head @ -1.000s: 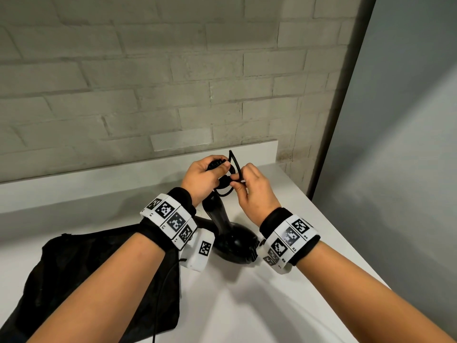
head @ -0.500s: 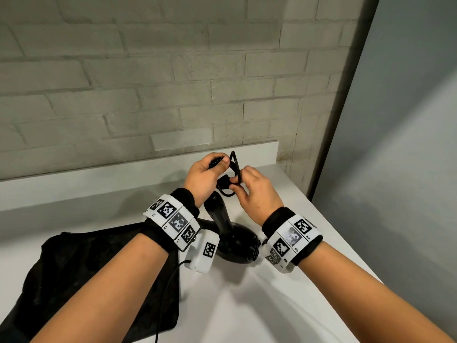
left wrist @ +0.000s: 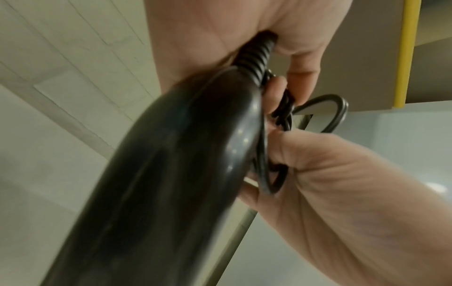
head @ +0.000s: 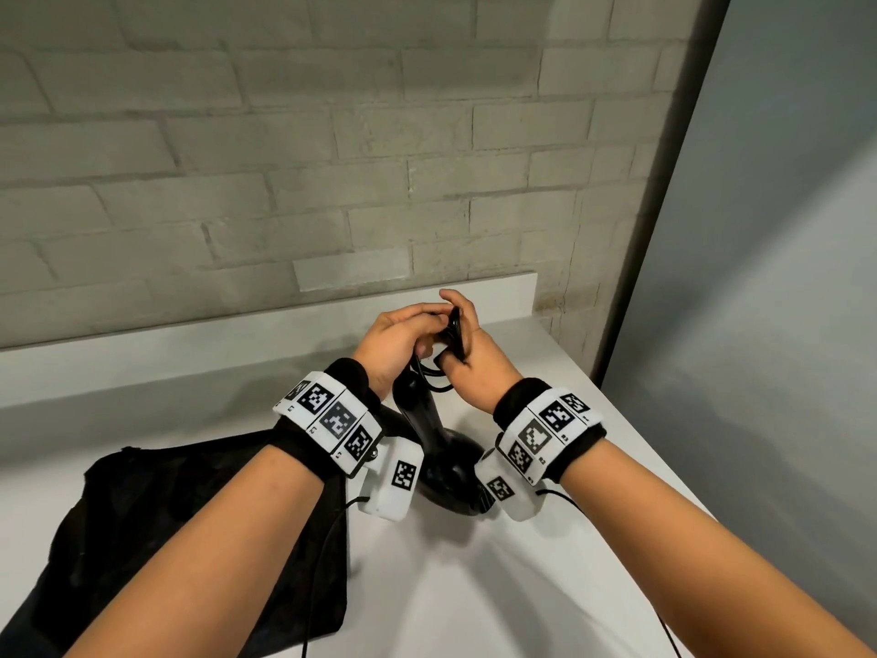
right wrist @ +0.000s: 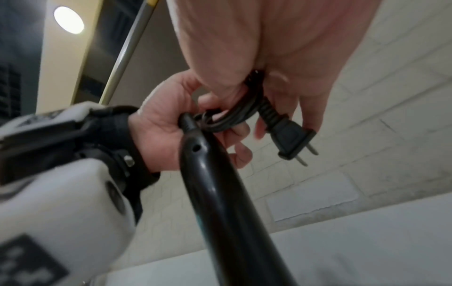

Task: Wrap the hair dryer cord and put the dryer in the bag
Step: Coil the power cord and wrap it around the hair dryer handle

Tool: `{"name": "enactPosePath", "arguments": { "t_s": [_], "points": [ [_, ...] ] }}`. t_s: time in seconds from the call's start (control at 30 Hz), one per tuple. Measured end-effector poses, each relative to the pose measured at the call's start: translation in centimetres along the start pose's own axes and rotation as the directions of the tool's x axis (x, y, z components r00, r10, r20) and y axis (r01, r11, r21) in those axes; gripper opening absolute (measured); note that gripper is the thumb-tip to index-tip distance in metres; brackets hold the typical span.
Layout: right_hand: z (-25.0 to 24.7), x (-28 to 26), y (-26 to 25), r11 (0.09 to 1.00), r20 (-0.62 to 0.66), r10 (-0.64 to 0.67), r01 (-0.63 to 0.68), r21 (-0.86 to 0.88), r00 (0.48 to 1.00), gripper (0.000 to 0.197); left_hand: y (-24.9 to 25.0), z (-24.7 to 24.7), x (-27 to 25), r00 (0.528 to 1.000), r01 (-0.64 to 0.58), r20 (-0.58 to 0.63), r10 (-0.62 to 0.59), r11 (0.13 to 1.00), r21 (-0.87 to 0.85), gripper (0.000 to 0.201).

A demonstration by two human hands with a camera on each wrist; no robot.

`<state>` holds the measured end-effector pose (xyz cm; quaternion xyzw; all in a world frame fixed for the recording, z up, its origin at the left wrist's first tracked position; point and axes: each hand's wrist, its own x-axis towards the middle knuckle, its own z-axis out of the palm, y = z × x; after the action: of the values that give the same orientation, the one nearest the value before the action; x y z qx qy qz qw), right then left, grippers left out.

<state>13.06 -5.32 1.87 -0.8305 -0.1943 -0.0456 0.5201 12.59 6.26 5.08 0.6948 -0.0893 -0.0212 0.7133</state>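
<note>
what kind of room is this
Probably a bathroom or hotel-room vanity corner, though that is a guess: a plain white countertop with a low backsplash, a pale painted brick wall, and a glossy black hair dryer.

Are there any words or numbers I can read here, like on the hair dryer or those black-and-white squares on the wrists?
No readable words or numbers.
Wristbands: square black-and-white code patterns; tiny marks beside them are too small to read.
Hair dryer, plug, bag: no text visible.
</note>
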Motion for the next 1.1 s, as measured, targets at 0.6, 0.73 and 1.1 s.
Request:
{"name": "enactPosePath", "arguments": {
  "t_s": [0.6,0.73,1.1],
  "points": [
    [-3.7,-1.5,1.8,0.934,0.081,0.073,-0.04,-0.354,0.994,0.034,-0.7,-0.2,0.1,0.996,-0.088,-0.017,0.089,0.995,0.053,0.032],
    [-3.9,-1.2,1.1,0.965,0.018,0.042,-0.036,-0.26,0.999,0.021,-0.8,0.0,0.2,0.996,-0.084,-0.03,0.086,0.995,0.06,0.028],
    [-4.8,0.1,-2.6,0.859,-0.365,-0.218,0.001,-0.512,0.905,0.023,-0.1,0.3,-0.2,0.998,-0.059,-0.031,0.063,0.992,0.114,0.023]
  ]
}}
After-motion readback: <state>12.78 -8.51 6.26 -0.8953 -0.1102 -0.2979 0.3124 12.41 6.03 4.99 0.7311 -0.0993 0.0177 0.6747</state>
